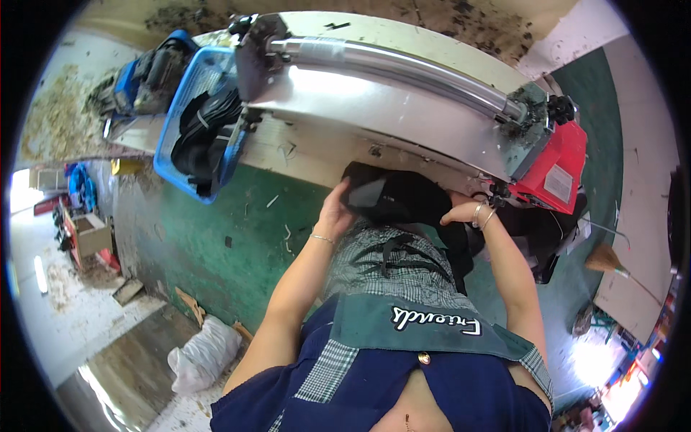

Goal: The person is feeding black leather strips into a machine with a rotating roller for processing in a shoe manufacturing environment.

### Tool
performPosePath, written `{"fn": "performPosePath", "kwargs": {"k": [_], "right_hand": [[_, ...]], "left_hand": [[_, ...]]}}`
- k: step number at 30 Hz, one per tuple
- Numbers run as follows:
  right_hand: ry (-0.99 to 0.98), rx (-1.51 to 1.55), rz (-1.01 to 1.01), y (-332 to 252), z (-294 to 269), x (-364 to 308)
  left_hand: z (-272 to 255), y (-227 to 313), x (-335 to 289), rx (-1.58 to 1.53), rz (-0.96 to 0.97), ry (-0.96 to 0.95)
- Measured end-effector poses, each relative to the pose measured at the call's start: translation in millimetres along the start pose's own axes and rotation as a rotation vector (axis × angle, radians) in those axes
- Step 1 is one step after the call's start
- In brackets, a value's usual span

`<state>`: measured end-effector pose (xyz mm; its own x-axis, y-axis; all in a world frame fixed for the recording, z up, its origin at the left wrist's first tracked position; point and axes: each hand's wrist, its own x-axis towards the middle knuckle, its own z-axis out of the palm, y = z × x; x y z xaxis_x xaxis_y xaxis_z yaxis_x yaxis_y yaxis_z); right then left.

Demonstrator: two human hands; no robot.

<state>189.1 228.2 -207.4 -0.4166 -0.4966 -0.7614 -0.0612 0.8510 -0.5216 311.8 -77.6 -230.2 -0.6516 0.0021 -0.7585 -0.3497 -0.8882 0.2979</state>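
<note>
Fabric piece (399, 198), black, sits between your hands, just in front of the roller machine (374, 108) in the head view. Your left hand (335, 214) has fingers curled on its left edge; your right hand (463, 208) shows a thumb alongside, other fingers hidden, can't tell if pinching.

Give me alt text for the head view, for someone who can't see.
The left hand and right hand hold a black piece in front of a metal roller machine. A blue basket of black items sits by its left end, a red housing at its right.
</note>
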Motion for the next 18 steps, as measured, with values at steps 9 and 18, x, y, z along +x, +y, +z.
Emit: {"fn": "performPosePath", "kwargs": {"k": [9,18], "right_hand": [[0.439,-0.290,-0.179,-72,30,-4],[0.480,-0.047,-0.252,-122,29,15]], "left_hand": [[-23,36,11,0.443,-0.033,0.158],[177,93,-46,1.484,1.683,-0.151]]}}
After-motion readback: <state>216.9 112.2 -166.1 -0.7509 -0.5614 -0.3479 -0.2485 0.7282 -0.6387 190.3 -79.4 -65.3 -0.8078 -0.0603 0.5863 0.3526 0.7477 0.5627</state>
